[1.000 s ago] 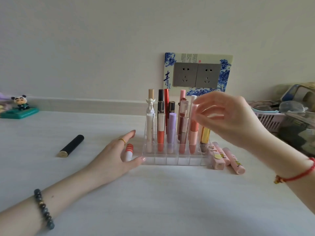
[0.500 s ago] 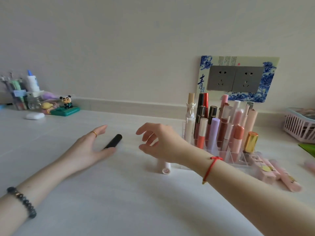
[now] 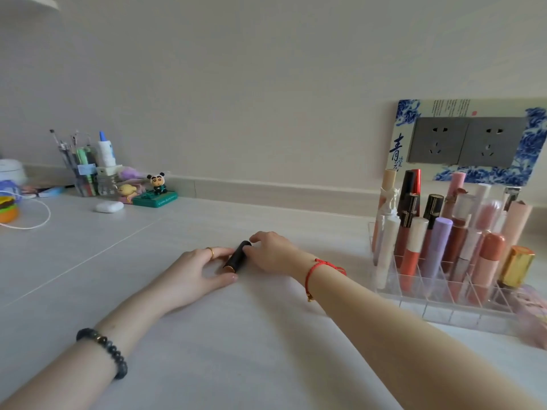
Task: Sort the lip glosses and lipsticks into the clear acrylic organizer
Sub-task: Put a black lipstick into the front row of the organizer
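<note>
A black lipstick [image 3: 236,257] lies on the white table between my hands. My right hand [image 3: 273,253] reaches across from the right, its fingers curled onto the tube's far end. My left hand [image 3: 198,272] rests open on the table, with its index finger and thumb on either side of the tube's near end. The clear acrylic organizer [image 3: 444,310] stands at the right and holds several upright lip glosses and lipsticks; a purple tube [image 3: 438,247] and a gold-capped one [image 3: 516,266] are among them. Its front compartments hold nothing.
Blurred pink tubes [image 3: 532,309] lie at the right edge beside the organizer. At the far left by the wall are a pen cup [image 3: 81,173], a panda figure [image 3: 158,184], a white earbud case [image 3: 109,206] and a white cable [image 3: 32,224]. A wall socket [image 3: 464,142] sits behind the organizer.
My view has swung left. My right hand left the organizer, crossed over and closed on the black lipstick. My left hand slid left from beside the organizer to the same tube.
</note>
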A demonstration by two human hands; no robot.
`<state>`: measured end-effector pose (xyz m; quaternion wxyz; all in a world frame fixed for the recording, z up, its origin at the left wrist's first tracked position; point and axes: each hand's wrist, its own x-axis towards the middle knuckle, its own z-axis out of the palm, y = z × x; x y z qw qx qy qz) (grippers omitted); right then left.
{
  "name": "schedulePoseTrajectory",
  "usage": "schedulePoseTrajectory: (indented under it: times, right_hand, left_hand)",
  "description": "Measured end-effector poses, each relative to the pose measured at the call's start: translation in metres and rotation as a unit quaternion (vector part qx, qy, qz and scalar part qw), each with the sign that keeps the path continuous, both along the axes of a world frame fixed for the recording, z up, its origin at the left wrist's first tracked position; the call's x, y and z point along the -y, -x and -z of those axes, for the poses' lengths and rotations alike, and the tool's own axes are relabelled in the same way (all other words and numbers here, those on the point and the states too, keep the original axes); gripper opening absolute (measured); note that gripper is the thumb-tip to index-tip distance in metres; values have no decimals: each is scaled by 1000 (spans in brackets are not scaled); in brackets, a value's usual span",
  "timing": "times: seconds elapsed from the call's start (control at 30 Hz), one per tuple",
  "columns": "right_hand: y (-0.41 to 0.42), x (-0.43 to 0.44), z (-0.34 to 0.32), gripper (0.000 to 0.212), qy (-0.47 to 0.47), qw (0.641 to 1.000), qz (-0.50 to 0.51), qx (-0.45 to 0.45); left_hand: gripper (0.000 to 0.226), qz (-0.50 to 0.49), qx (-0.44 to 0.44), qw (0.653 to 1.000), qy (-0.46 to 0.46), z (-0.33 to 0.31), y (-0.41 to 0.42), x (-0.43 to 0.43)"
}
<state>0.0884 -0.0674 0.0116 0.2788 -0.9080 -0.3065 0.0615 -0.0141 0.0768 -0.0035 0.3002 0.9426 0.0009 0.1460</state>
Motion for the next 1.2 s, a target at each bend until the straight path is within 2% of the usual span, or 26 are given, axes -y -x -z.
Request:
schedulePoseTrajectory:
  times: [0.17,0.27,0.37,0.47,0.57,0.73,0.83,1.2]
  right_hand:
    - [2,-1,-1,35,-32,999,14,-21]
    - [10,8,-7,31,-122,990,31,-59]
    - [24,26,-21,32,-221,972,19,-80]
    - [41,55,-38,35,-289,953,-25,-87]
    - [56,90,-50,36,-326,942,-50,-60]
    - [73,146,-60,37,-320,944,-50,54]
    - [75,174,-60,37,-325,940,-37,95]
    - [74,215,-44,39,-295,941,54,155]
  left_hand:
    - [48,9,15,1000,25,1,-3,9]
    - [54,2,43,999,27,-1,-1,19]
    - [57,-20,118,992,36,-7,5,37]
    - [63,-17,179,981,76,-13,11,62]
    - [65,37,205,968,140,-17,18,90]
    - [47,150,204,933,255,-24,17,134]
    - [39,178,192,925,277,-27,7,156]
    - [29,151,166,927,302,-26,-12,209]
